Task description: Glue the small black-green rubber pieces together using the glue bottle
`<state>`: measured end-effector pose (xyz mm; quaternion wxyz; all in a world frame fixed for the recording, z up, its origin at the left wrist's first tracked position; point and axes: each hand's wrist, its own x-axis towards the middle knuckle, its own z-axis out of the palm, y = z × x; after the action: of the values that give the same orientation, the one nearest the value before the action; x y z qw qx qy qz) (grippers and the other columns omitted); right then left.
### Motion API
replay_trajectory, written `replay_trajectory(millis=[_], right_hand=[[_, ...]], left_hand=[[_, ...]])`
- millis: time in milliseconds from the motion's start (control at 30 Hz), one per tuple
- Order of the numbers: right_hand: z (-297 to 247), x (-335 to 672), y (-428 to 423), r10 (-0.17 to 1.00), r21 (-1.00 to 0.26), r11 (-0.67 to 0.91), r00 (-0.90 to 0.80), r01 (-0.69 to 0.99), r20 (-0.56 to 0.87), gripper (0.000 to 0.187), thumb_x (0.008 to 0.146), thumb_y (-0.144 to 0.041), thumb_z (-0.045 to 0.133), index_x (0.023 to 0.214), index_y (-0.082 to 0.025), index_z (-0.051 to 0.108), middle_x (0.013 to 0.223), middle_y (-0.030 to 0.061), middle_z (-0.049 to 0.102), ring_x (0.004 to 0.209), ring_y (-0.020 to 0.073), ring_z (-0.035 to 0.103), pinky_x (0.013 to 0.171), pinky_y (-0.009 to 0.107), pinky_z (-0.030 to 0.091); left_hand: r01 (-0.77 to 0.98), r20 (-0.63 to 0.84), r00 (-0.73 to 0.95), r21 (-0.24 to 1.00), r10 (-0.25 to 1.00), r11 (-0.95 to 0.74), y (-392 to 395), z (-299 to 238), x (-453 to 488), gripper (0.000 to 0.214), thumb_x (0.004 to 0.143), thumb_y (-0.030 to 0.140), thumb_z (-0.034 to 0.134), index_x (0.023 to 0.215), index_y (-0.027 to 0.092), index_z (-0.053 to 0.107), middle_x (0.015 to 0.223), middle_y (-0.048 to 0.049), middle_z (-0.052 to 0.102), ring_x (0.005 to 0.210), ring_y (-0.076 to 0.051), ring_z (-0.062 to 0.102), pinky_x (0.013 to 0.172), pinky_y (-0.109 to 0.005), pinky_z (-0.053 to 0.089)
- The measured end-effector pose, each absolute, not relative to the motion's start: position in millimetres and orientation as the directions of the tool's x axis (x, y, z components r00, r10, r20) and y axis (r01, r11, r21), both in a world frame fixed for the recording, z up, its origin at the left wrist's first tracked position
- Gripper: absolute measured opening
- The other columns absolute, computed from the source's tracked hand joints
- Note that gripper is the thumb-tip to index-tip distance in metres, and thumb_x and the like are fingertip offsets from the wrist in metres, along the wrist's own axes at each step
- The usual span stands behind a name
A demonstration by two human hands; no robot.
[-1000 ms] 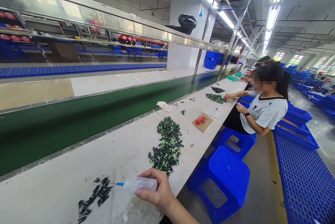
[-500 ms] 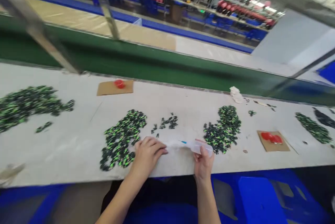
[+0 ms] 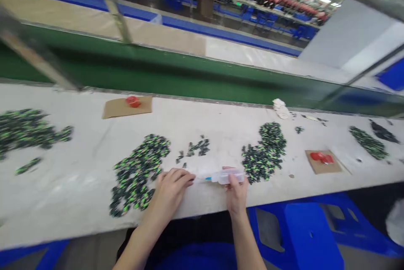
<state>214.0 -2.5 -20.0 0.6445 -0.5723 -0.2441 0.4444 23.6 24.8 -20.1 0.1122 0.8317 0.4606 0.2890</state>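
My right hand [image 3: 236,194] is wrapped round a translucent squeeze bottle [image 3: 232,176] that lies nearly level and points left. Its blue needle tip [image 3: 208,178] comes close to the fingertips of my left hand [image 3: 173,183]; whether they touch cannot be made out. The left fingers are pinched together low over the table, and whatever is between them is too small or hidden to name. Beside that hand spreads a pile of small black-and-green pieces [image 3: 139,169]. A few loose pieces [image 3: 198,147] lie beyond my hands. Another pile [image 3: 265,152] sits right of the bottle.
The white table [image 3: 78,186] has a green partition [image 3: 189,74] along its back. Cardboard pieces with red items lie at the back left [image 3: 110,109] and on the right [image 3: 315,167]. More pieces [image 3: 25,129] cover the far left. A blue stool [image 3: 312,236] stands in front at right.
The bottle in my right hand has moved left and levelled out, bringing its needle tip close to my left fingertips. My left hand stays pinched beside the pile. The view has shifted slightly.
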Motion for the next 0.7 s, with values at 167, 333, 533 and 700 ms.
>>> replay_trajectory(millis=[167, 333, 533, 700], right_hand=[[-16, 204, -5, 0.817, -0.889, -0.035, 0.499, -0.456, -0.288, 0.037, 0.057, -0.050, 0.074, 0.069, -0.016, 0.072, 0.052, 0.0003, 0.060, 0.041, 0.0091, 0.044, 0.036, 0.019, 0.030], [-12, 200, -4, 0.814, -0.837, 0.044, 0.506, -0.545, -0.287, 0.040, 0.057, -0.054, 0.072, 0.071, -0.016, 0.071, 0.052, 0.0000, 0.059, 0.039, 0.0100, 0.045, 0.036, 0.021, 0.034], [-6, 199, -5, 0.840, -0.885, 0.005, 0.482, -0.466, -0.249, 0.037, 0.055, -0.050, 0.076, 0.071, -0.016, 0.072, 0.052, 0.0003, 0.062, 0.043, 0.0119, 0.049, 0.041, 0.023, 0.039], [-2, 198, 2, 0.806, -0.949, -0.080, 0.540, -0.306, -0.242, 0.039, 0.055, -0.054, 0.075, 0.052, -0.017, 0.062, 0.044, -0.0007, 0.057, 0.040, 0.0113, 0.048, 0.041, 0.023, 0.040]], left_hand=[[0.642, 0.577, 0.378, 0.400, 0.724, -0.654, 28, -33, 19, 0.029, 0.092, 0.029, 0.039, 0.086, 0.030, 0.067, 0.079, 0.0008, 0.072, 0.073, -0.019, 0.064, 0.059, -0.031, 0.035], [0.652, 0.575, 0.260, 0.488, 0.776, -0.580, 30, -36, 19, 0.030, 0.086, 0.044, 0.044, 0.073, 0.033, 0.069, 0.069, 0.0007, 0.068, 0.062, -0.023, 0.061, 0.052, -0.033, 0.041], [0.669, 0.442, 0.293, 0.539, 0.848, -0.512, 26, -38, 9, 0.028, 0.087, 0.043, 0.042, 0.096, 0.035, 0.067, 0.087, 0.0004, 0.074, 0.076, -0.029, 0.069, 0.063, -0.043, 0.051], [0.673, 0.409, 0.359, 0.509, 0.839, -0.536, 25, -35, 12, 0.026, 0.087, 0.046, 0.049, 0.096, 0.030, 0.068, 0.084, -0.0003, 0.075, 0.077, -0.024, 0.070, 0.062, -0.036, 0.050]])
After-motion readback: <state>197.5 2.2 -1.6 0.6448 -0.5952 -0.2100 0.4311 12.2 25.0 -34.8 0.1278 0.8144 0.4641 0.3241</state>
